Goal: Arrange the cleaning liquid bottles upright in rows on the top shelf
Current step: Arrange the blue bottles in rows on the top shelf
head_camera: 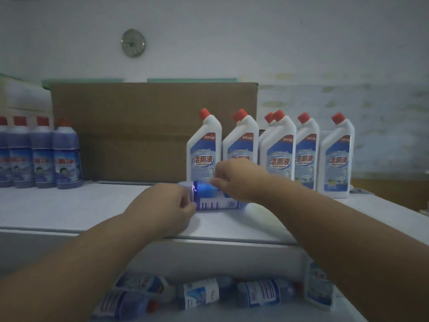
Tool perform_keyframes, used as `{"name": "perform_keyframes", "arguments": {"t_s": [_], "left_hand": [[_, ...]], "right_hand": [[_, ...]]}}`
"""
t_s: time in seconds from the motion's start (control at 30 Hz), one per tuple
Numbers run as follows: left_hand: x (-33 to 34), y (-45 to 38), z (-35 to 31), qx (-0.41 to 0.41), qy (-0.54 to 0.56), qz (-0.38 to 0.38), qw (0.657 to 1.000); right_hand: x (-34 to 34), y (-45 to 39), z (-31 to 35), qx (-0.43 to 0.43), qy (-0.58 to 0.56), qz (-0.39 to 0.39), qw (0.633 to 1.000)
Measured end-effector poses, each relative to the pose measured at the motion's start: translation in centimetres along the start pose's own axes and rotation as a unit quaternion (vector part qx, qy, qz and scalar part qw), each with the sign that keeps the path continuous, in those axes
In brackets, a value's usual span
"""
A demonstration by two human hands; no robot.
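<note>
Gripping with both my left hand (170, 205) and right hand (234, 180), I hold a smooth blue plastic bottle (212, 201) lying sideways on the flat white top shelf (69, 205), before upright white angled-neck bottles (281, 154).

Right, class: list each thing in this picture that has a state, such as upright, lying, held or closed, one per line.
Blue bottle: lying on its side on the top shelf, gripped at both ends.
Left hand: grips it.
Right hand: grips it.
White bottles: upright, red caps on.
Purple bottles: upright in a row.
Cardboard box: closed.
Lower bottles: mostly lying down.
</note>
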State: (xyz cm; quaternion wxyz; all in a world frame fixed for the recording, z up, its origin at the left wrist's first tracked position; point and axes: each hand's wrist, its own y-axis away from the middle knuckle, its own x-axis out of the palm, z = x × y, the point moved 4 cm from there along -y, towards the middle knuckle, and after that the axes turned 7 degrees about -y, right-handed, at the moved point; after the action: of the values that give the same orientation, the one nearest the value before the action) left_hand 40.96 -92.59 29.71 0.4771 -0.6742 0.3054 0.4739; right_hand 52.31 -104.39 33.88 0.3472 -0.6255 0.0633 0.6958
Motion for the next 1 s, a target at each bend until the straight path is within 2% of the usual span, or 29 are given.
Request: {"name": "perform_keyframes", "arguments": {"t_s": [0.1, 0.23, 0.3, 0.4, 0.53, 0.67, 0.8, 0.9, 1.0], "left_hand": [[-0.2, 0.1, 2.0, 0.027, 0.032, -0.007, 0.999], [-0.1, 0.2, 3.6, 0.073, 0.046, -0.025, 0.996], [-0.1, 0.3, 3.8, 0.096, 0.049, -0.031, 0.994], [0.1, 0.3, 3.9, 0.117, 0.083, -0.013, 0.990], [0.1, 0.3, 4.2, 0.121, 0.115, 0.000, 0.986], [0.1, 0.3, 5.1, 0.098, 0.150, -0.008, 0.984], [0.3, 0.5, 5.8, 0.086, 0.234, 0.015, 0.968], [-0.2, 0.7, 6.1, 0.090, 0.314, 0.033, 0.944], [-0.9, 1.0, 7.0, 0.103, 0.345, 0.036, 0.932]], "right_hand": [[-1.0, -0.5, 1.6, 0.010, 0.051, -0.005, 0.999], [0.1, -0.9, 2.9, 0.064, 0.045, 0.120, 0.990], [0.8, -0.9, 3.3, 0.087, 0.024, 0.158, 0.983], [1.0, -1.2, 3.5, 0.123, 0.003, 0.167, 0.978], [1.0, -1.4, 4.1, 0.159, 0.029, 0.189, 0.969], [0.6, -1.3, 4.3, 0.171, 0.003, 0.127, 0.977], [0.4, -1.3, 4.5, 0.154, -0.131, 0.026, 0.979], [0.1, -1.6, 6.1, 0.138, -0.273, -0.065, 0.950], [0.7, -2.8, 8.8, 0.125, -0.372, -0.130, 0.910]]}}
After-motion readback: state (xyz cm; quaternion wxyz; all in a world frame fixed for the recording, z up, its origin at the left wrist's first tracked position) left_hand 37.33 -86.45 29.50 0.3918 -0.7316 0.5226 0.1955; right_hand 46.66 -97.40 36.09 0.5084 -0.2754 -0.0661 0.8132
